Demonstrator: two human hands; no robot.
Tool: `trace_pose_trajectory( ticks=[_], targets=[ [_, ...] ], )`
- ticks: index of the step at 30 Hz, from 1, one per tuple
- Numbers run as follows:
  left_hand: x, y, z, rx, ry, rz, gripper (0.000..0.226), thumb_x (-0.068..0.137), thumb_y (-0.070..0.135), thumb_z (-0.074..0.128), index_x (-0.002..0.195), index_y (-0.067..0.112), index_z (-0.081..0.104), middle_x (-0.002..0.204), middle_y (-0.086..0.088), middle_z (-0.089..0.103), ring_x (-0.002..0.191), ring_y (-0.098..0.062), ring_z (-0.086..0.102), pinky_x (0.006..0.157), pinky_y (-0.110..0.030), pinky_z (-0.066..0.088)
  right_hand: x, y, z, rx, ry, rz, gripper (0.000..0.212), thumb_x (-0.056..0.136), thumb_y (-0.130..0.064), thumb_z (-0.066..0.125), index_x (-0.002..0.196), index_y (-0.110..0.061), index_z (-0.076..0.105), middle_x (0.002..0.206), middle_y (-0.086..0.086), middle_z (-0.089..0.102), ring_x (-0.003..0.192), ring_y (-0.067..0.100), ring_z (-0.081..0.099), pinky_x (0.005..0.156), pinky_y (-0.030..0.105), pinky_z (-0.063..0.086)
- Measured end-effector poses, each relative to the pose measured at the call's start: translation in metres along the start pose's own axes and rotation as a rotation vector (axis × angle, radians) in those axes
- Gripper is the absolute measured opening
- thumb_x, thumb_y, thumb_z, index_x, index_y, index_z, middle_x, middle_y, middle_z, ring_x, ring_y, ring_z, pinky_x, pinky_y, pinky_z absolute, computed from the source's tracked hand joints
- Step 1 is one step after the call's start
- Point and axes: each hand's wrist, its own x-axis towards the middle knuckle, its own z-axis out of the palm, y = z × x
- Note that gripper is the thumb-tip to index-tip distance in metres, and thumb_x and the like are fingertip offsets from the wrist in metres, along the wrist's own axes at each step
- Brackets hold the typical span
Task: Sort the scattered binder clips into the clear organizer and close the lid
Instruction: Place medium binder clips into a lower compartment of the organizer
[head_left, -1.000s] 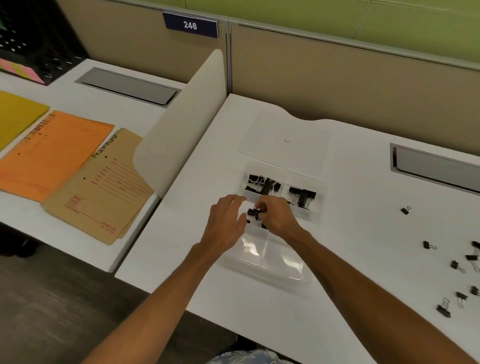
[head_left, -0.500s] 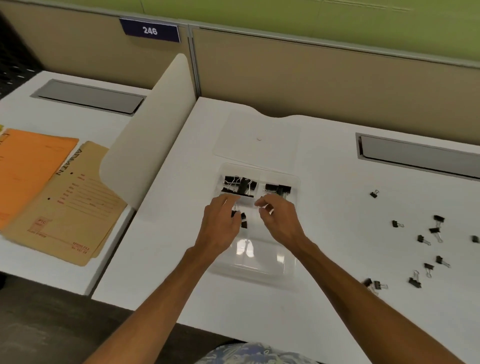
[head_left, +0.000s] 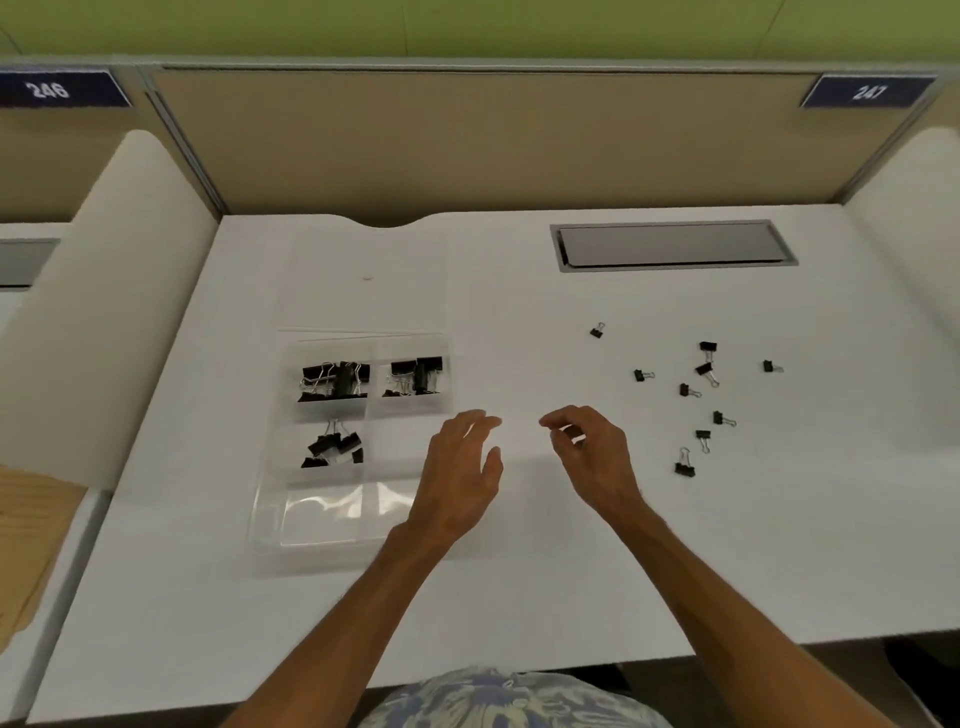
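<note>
Organizer (head_left: 322, 525): long axis laid near-to-far, lid (head_left: 363, 291) opened flat beyond. Right of organizer: left hand (head_left: 457, 478) spread, right hand (head_left: 592, 457) loosely curled; nothing held.

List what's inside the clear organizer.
The clear organizer holds black binder clips in three compartments: far left, far right, middle left. The left hand covers its near right part.

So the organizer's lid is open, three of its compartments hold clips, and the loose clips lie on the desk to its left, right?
Not quite. The head view shows the loose clips scattered on the desk to the right of the organizer, not to its left. The rest stands: the lid lies open, and three compartments hold clips.
</note>
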Motion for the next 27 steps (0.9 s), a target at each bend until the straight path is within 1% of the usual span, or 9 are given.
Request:
trace_pose_trajectory(
  ticks=[4, 12, 13, 15, 18, 20, 23, 25, 27],
  targets=[
    [0.006, 0.033, 0.037, -0.005, -0.010, -0.003, 0.035, 0.096, 0.021, 0.054, 0.131, 0.020, 0.055, 0.139, 0.001, 0.050, 0.129, -0.015, 0.043, 0.109, -0.030, 0.030, -0.002, 0.037, -0.044, 0.015, -0.008, 0.032, 0.022, 0.091, -0.003, 0.059, 0.098, -0.019, 0.071, 0.101, -0.009, 0.070, 0.084, 0.005, 0.063, 0.068, 0.015, 0.050],
    [0.012, 0.084, 0.104, -0.027, 0.025, -0.112, 0.036, 0.093, 0.018, 0.059, 0.129, 0.019, 0.056, 0.133, 0.001, 0.054, 0.122, -0.016, 0.050, 0.105, -0.036, 0.040, 0.010, 0.106, -0.122, 0.003, -0.100, 0.034, 0.020, 0.090, -0.003, 0.059, 0.098, -0.018, 0.070, 0.099, -0.009, 0.069, 0.084, 0.001, 0.061, 0.068, 0.011, 0.047],
    [0.011, 0.087, 0.111, -0.021, 0.023, -0.141, 0.036, 0.093, 0.018, 0.060, 0.129, 0.020, 0.056, 0.130, 0.003, 0.055, 0.117, -0.015, 0.052, 0.102, -0.036, 0.043, 0.013, 0.114, -0.129, 0.005, -0.120, 0.027, 0.021, 0.090, -0.003, 0.058, 0.099, -0.018, 0.070, 0.099, -0.009, 0.069, 0.084, 0.002, 0.061, 0.069, 0.014, 0.048],
    [0.007, 0.093, 0.122, -0.001, 0.005, -0.207, 0.038, 0.092, 0.019, 0.062, 0.129, 0.023, 0.055, 0.123, 0.005, 0.056, 0.108, -0.013, 0.056, 0.094, -0.035, 0.049, 0.016, 0.129, -0.138, 0.022, -0.157, 0.024, 0.022, 0.090, -0.003, 0.058, 0.099, -0.018, 0.070, 0.098, -0.010, 0.069, 0.084, 0.005, 0.062, 0.071, 0.027, 0.054],
    [-0.002, 0.097, 0.133, 0.033, -0.061, -0.291, 0.042, 0.091, 0.013, 0.063, 0.129, 0.027, 0.054, 0.120, 0.007, 0.055, 0.105, -0.012, 0.056, 0.091, -0.027, 0.048, 0.015, 0.145, -0.147, 0.022, -0.215, 0.018, 0.023, 0.090, -0.002, 0.058, 0.099, -0.019, 0.070, 0.096, -0.012, 0.069, 0.084, 0.010, 0.065, 0.073, 0.038, 0.058],
    [-0.008, 0.100, 0.138, 0.043, -0.106, -0.299, 0.049, 0.089, 0.003, 0.060, 0.131, 0.028, 0.054, 0.119, 0.007, 0.054, 0.106, -0.015, 0.056, 0.092, -0.032, 0.049, 0.015, 0.155, -0.153, 0.022, -0.235, 0.010, 0.023, 0.091, -0.001, 0.057, 0.098, -0.019, 0.070, 0.096, -0.012, 0.069, 0.084, 0.013, 0.066, 0.075, 0.036, 0.057],
    [-0.016, 0.098, 0.145, 0.072, -0.157, -0.250, 0.062, 0.081, -0.008, 0.053, 0.133, 0.026, 0.053, 0.119, 0.003, 0.054, 0.104, -0.020, 0.055, 0.090, -0.042, 0.049, 0.010, 0.167, -0.161, -0.002, -0.243, 0.001, 0.022, 0.091, -0.001, 0.058, 0.097, -0.019, 0.070, 0.096, -0.008, 0.069, 0.084, 0.007, 0.064, 0.074, 0.025, 0.051],
    [-0.016, 0.099, 0.147, 0.088, -0.192, -0.240, 0.065, 0.081, -0.010, 0.053, 0.136, 0.023, 0.052, 0.120, 0.000, 0.052, 0.106, -0.021, 0.054, 0.092, -0.041, 0.048, 0.006, 0.173, -0.166, -0.004, -0.237, 0.024, 0.020, 0.091, -0.003, 0.059, 0.096, -0.019, 0.070, 0.097, -0.007, 0.069, 0.085, 0.005, 0.063, 0.073, 0.017, 0.047],
    [-0.014, 0.100, 0.150, 0.124, -0.229, -0.234, 0.061, 0.084, -0.006, 0.056, 0.138, 0.023, 0.051, 0.121, -0.001, 0.051, 0.110, -0.021, 0.051, 0.094, -0.039, 0.047, 0.002, 0.180, -0.170, 0.006, -0.223, 0.053, 0.019, 0.091, -0.003, 0.060, 0.096, -0.019, 0.070, 0.098, -0.008, 0.069, 0.085, 0.005, 0.063, 0.072, 0.015, 0.046]
  ],
)
